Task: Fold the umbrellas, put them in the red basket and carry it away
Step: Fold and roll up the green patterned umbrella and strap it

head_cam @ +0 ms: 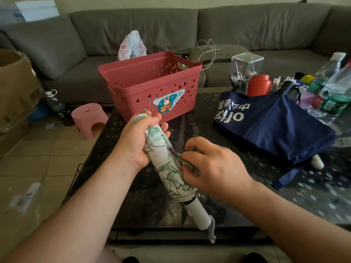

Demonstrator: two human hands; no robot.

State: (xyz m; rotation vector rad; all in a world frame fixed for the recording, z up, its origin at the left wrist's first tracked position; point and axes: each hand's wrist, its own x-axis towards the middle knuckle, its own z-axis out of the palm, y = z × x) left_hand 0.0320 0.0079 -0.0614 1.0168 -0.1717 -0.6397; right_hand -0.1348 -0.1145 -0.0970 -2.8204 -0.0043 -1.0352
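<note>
Two umbrellas show, neither yet in the empty red perforated plastic basket (152, 82) just beyond the hands. The left hand (140, 137) grips the rolled white, green-leaf-print fabric umbrella (167, 168); the right hand (214, 166) pinches its strap, seemingly fastening it. To the right, the navy blue fabric umbrella (275, 128) lies unfolded on the dark speckled desk (237, 202).

bare table (218, 202) in front of the hands is open; basket (152, 86) blocks straight ahead, navy umbrella (275, 130) and bottles (332, 88) crowd the right (stool (88, 118) off left).
</note>
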